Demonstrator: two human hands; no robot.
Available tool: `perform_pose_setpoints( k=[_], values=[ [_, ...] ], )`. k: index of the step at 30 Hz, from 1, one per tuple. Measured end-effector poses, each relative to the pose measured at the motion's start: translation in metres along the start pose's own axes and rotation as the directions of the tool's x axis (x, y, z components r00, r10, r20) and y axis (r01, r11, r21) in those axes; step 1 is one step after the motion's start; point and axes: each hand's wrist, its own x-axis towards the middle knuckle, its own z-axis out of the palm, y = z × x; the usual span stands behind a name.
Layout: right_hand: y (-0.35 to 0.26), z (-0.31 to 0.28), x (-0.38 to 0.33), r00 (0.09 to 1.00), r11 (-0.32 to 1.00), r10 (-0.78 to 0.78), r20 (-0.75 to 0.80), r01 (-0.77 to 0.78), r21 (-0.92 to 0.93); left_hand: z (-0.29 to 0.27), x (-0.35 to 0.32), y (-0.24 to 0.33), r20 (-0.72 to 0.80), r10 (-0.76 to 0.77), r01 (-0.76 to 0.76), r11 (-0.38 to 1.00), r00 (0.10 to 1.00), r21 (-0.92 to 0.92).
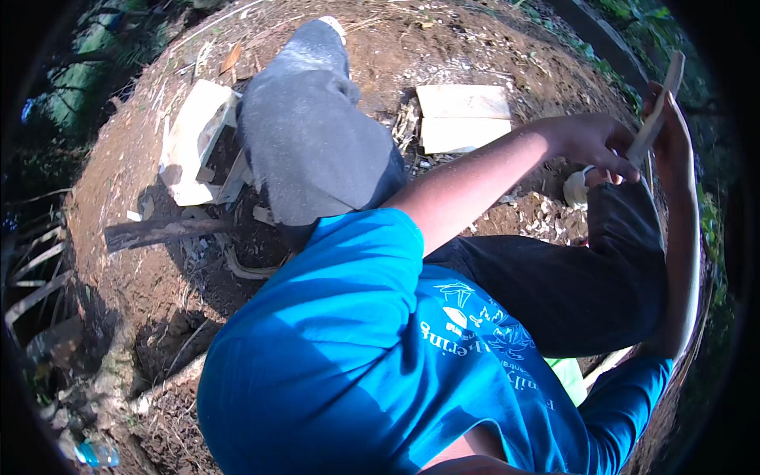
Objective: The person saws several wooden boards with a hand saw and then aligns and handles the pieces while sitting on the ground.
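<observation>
At the far right I hold up a pale, narrow wooden stick (671, 79), tilted with its upper end away from me. My left hand (595, 144) reaches across, its fingers closed at the stick's lower end. Behind the stick, my right hand (671, 131) is closed around its middle; part of that hand is hidden by the wood. Both hands are above my bent right leg (570, 285), in dark trousers, with a light-coloured shoe (576, 190) partly showing below them.
Two pale boards (463, 119) lie on the dirt beyond my left forearm. Left of my outstretched leg (309, 150) sits a cut wood block (194, 142), with a dark log (158, 232) nearer. Wood chips (538, 218) litter the ground. A plastic bottle (96, 454) lies at the lower left.
</observation>
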Motion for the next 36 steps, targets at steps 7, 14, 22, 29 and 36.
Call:
perform_pose_setpoints(
  k=[7,14,22,29,36],
  values=[
    [-0.017,0.007,0.002,0.953,0.993,-0.026,0.302,-0.011,0.120,-0.004,-0.003,-0.007,-0.209,0.042,-0.052,0.998,0.977,-0.040],
    [-0.002,-0.004,0.005,0.964,0.986,0.046,0.263,-0.086,0.143,0.001,0.001,0.002,-0.154,0.020,0.025,0.959,0.988,0.283],
    [0.004,-0.013,0.018,0.986,0.971,-0.160,0.034,0.164,-0.176,-0.007,0.002,-0.012,-0.327,-0.032,0.118,0.961,0.945,0.249],
    [0.003,0.007,0.015,0.937,0.871,-0.347,0.033,0.336,-0.358,-0.031,-0.002,-0.032,-0.290,-0.273,0.114,0.879,0.917,-0.463],
    [-0.010,0.036,0.004,0.881,0.775,-0.462,0.106,0.459,-0.435,-0.059,0.000,-0.064,-0.271,-0.369,0.078,0.706,0.889,-0.704]
  ],
)
